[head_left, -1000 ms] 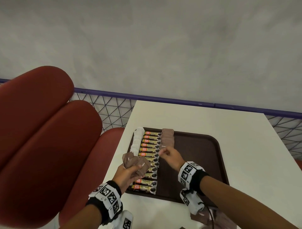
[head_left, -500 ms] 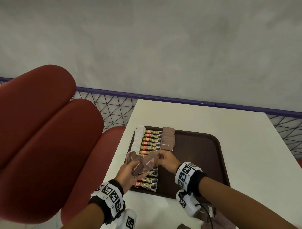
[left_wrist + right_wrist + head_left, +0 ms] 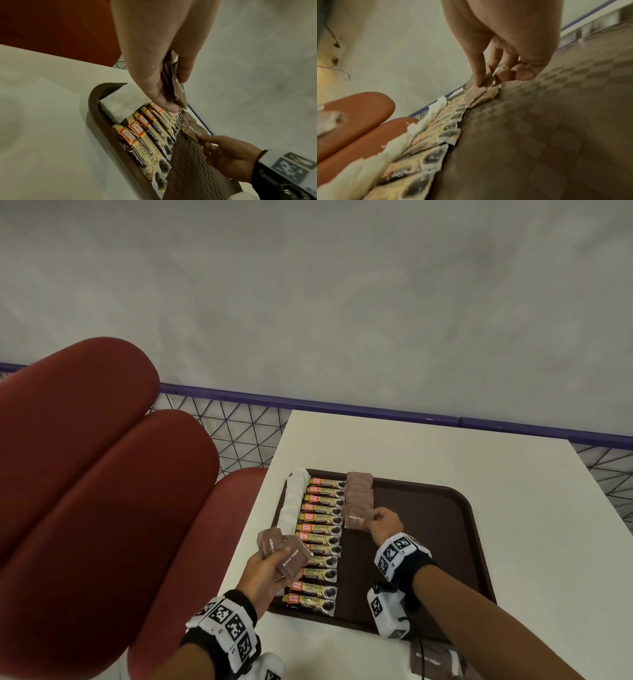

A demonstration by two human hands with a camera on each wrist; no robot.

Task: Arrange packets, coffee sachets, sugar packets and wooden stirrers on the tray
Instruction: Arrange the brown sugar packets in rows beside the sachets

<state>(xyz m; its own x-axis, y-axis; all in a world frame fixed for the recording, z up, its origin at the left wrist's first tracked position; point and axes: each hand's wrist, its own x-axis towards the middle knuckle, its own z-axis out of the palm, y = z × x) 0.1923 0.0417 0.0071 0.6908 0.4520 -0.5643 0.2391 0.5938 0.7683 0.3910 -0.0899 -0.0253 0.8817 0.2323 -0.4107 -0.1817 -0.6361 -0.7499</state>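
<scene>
A dark brown tray [image 3: 428, 525] lies on the white table. Along its left side runs a column of white packets [image 3: 293, 501], then a column of coffee sachets [image 3: 320, 542], then a short overlapping row of brown sugar packets [image 3: 359, 494]. My left hand [image 3: 270, 568] hovers over the tray's left edge and grips a fan of brown sugar packets [image 3: 282, 553]. My right hand [image 3: 378, 520] pinches the nearest brown sugar packet [image 3: 356, 517] at the row's near end, low on the tray. The pinch [image 3: 485, 81] also shows in the right wrist view. No wooden stirrers are in view.
A red padded seat [image 3: 85, 491] stands left of the table [image 3: 531, 542]. Behind runs a purple rail with wire mesh [image 3: 239, 433]. Another brown sugar packet [image 3: 430, 664] lies on the table by my right forearm. The tray's right half is bare.
My right hand took a brown sugar packet from the fan in my left hand and carried it right and forward to the near end of the sugar row. The left hand stayed near the tray's left edge.
</scene>
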